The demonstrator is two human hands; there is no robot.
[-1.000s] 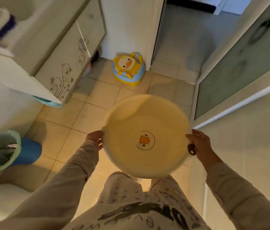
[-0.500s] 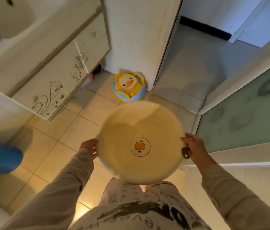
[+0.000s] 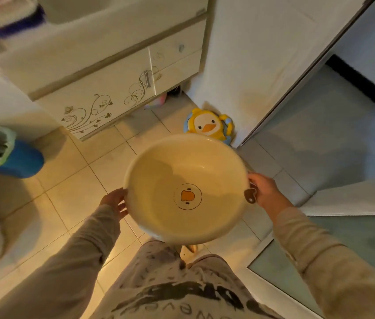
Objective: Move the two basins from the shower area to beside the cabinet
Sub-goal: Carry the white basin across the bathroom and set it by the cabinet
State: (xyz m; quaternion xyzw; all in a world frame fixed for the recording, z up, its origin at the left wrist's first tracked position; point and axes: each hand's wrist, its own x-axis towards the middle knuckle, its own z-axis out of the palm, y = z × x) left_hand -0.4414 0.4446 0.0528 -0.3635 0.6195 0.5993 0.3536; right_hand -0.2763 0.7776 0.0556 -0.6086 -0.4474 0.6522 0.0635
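A round cream basin [image 3: 182,171] with an orange duck print on its bottom hangs in front of my waist, above the tiled floor. My left hand [image 3: 115,201] grips its left rim and my right hand [image 3: 263,188] grips its right rim by a small brown hanging tab. The white cabinet [image 3: 113,88] with swirl decoration stands at the upper left, under a sink. Whether a second basin is stacked beneath this one cannot be told.
A yellow duck potty seat [image 3: 207,125] leans on the wall corner beyond the basin. A blue bin [image 3: 9,155] with a green liner sits at the left. A doorway [image 3: 334,116] opens at the right. A glass shower door [image 3: 343,245] is at the lower right.
The view has swung so that the cabinet and duck seat sit further right and closer. The basin stays held in both hands, now nearer the duck seat.
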